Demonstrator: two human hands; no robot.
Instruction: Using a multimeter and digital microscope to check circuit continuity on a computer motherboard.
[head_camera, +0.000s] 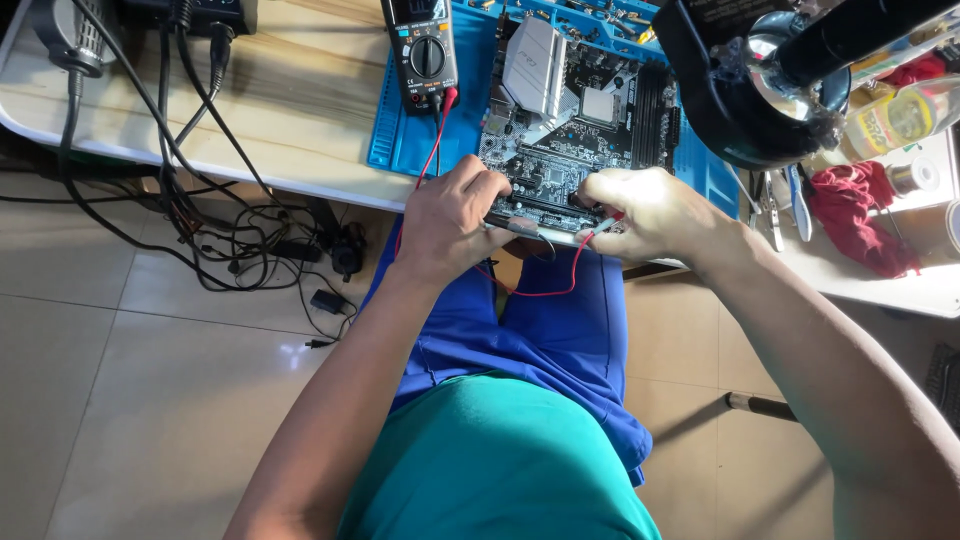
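Note:
A computer motherboard (570, 130) with a silver heatsink lies on a blue work mat (400, 140) at the desk's near edge. My left hand (450, 220) is closed on a thin probe at the board's front edge. My right hand (640, 210) grips a second probe with a red tip, pressed near the same edge. Red and black leads (540, 290) loop below my hands and run up to a dark multimeter (422, 50) on the mat's left side.
A black ring lamp on an arm (760, 90) hangs over the right of the board. A red cloth (860, 210), pliers (772, 210) and bottles sit on the right. Tangled black cables (220, 230) hang off the desk's left edge above the tiled floor.

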